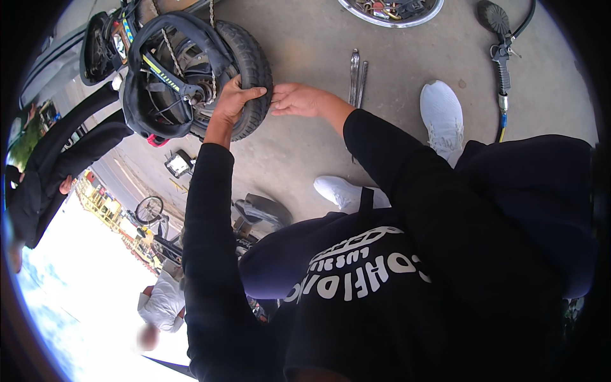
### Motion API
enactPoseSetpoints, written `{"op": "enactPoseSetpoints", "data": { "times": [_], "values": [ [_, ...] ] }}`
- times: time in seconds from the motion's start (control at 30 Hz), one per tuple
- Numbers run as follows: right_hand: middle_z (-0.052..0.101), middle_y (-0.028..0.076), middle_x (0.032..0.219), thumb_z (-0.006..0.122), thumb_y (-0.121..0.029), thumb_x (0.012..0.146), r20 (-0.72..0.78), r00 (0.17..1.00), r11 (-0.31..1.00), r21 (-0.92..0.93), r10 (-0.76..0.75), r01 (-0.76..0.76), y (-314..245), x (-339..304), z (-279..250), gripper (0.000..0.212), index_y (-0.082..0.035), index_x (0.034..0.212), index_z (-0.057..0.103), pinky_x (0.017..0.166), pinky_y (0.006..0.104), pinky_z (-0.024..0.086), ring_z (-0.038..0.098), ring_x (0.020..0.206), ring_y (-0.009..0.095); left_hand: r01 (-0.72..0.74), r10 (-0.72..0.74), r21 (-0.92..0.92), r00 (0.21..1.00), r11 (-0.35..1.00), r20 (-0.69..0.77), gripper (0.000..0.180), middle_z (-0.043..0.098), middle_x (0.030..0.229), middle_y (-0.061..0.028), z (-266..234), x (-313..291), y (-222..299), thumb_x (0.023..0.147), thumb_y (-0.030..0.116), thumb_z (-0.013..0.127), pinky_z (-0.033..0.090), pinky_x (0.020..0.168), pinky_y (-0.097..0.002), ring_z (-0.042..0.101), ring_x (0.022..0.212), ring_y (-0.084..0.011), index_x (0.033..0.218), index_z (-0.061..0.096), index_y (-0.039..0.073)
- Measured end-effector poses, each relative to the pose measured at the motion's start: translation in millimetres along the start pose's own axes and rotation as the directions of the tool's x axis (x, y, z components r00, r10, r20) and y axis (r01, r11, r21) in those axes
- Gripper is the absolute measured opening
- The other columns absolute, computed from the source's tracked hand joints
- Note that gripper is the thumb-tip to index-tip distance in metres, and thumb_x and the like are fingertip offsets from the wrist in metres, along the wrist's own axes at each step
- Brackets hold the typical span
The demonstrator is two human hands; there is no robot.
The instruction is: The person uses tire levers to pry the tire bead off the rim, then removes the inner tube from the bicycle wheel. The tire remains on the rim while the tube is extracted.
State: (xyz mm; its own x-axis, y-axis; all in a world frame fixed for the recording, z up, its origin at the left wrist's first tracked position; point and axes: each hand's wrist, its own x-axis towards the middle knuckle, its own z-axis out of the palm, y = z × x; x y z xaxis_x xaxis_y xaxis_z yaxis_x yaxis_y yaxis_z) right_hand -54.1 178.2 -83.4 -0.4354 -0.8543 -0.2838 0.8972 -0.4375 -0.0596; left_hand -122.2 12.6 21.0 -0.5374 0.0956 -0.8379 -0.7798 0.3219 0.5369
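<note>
My left hand is closed around the edge of a black knobby tyre, its thumb lying over the tread. Across from it, my right hand has its fingers stretched out, with the fingertips at the tread; whether they touch it I cannot tell. Over the side of the wheel hangs a loose black inner tube in a wide loop. A chain and a dark swingarm with a yellow-green strip show within that loop.
Two long metal levers lie on the concrete by my right forearm. A round metal tray of small parts is at the top. On the right lies an air hose inflator. A work light stands below the wheel; other people are at left.
</note>
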Motion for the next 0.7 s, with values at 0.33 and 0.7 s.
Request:
{"op": "enactPoseSetpoints", "data": {
  "times": [0.33,0.7],
  "values": [
    [0.053,0.012,0.13,0.047,0.005,0.088,-0.059,0.998,0.999,-0.042,0.009,-0.011,-1.3,6.1,-2.1,0.045,-0.001,0.133,0.044,0.104,0.0377,0.043,0.052,0.121,0.025,-0.006,0.006,-0.023,1.0,1.0,-0.007,0.045,0.066,0.099,-0.0109,-3.1,3.4,-1.8,0.072,-0.002,0.076,0.053,0.077,-0.0313,0.065,0.085,-0.0186,0.112,0.057,-0.006],
    [0.058,0.011,0.124,0.047,0.003,0.087,-0.149,0.957,0.968,-0.014,-0.249,0.25,-62.9,13.5,-2.1,0.045,0.0,0.132,0.05,0.101,0.0397,0.044,0.056,0.115,0.025,0.007,-0.007,0.008,1.0,1.0,-0.026,0.041,0.067,0.098,-0.0076,1.9,0.6,-1.6,0.073,0.0,0.076,0.052,0.079,-0.0286,0.065,0.085,-0.0161,0.111,0.059,-0.003]
  ]
}}
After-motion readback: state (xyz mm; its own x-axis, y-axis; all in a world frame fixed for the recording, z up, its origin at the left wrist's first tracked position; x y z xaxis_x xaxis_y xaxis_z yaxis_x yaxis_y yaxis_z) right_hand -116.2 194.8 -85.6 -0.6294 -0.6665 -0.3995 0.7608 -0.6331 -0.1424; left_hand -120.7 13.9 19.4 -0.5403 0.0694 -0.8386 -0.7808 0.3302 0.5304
